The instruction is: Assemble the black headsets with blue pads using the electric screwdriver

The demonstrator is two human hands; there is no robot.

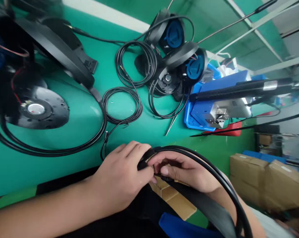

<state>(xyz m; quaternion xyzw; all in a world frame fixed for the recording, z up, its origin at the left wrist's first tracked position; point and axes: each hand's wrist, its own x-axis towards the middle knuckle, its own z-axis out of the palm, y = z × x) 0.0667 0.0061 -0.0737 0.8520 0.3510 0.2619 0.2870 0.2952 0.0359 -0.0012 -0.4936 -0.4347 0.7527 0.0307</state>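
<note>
Both my hands meet just off the near edge of the green bench [72,158]. My left hand [122,178] is closed, its fingers wrapped over the top of a black curved ring-shaped part [214,175] that arcs down to the lower right. My right hand [189,173] is closed too, pinching the same black part from the other side, thumb and fingers pressed against it. The spot where the fingertips meet is partly hidden. A wide black band [209,208] runs under my right wrist.
On the bench lie coiled black cables [122,105], black round assemblies with blue centres [175,34] [195,67], a black disc with a metal hub [37,109], and a blue tray [196,115] with a metal fixture. Cardboard boxes [268,181] stand at the right below bench level.
</note>
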